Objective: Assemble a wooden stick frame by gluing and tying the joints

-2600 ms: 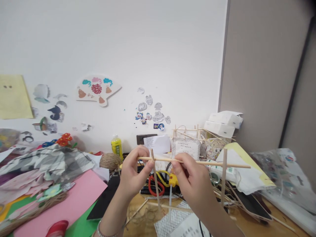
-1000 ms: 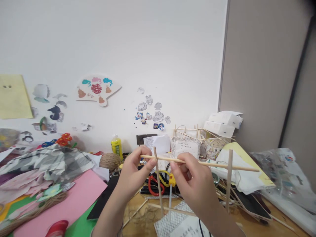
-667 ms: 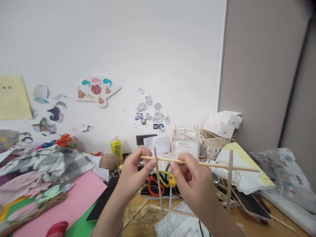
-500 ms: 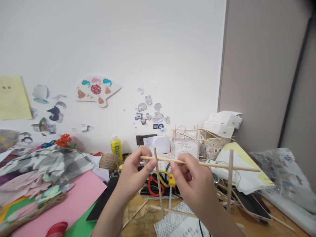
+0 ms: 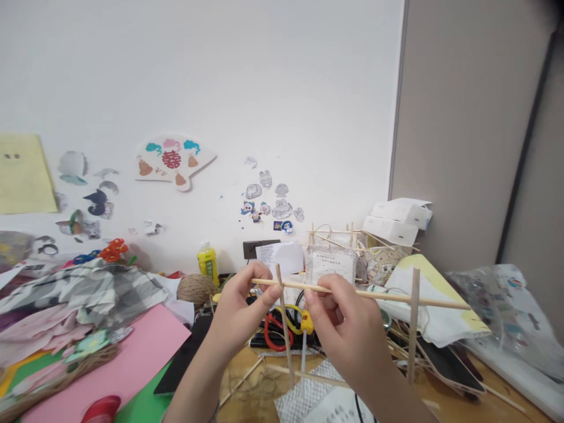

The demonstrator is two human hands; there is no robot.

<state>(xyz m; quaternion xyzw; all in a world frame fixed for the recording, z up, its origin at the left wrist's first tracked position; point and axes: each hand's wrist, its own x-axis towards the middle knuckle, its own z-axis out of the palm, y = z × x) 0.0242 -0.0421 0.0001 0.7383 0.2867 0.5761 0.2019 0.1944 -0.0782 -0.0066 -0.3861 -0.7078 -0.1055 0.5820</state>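
Home craft corner: cluttered surface [image 5: 247, 388] with coloured paper [image 5: 132, 358], glue bottle [image 5: 208, 261], twine ball [image 5: 196, 288], stickers [image 5: 273, 202] on wall.

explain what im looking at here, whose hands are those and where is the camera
There is no machine here. The single picture comes from a camera worn on a person's head, looking forward and down, so the two bare hands are that person's own. The left hand and right hand each pinch a long stick, held level above a cluttered desk. A left upright stick meets it by the left hand, and a right upright stick meets it farther out, so it looks like a light wooden frame. Around it lie red-handled scissors, a ball of twine, a yellow bottle and pink paper. Paper cut-outs are stuck on the white wall.
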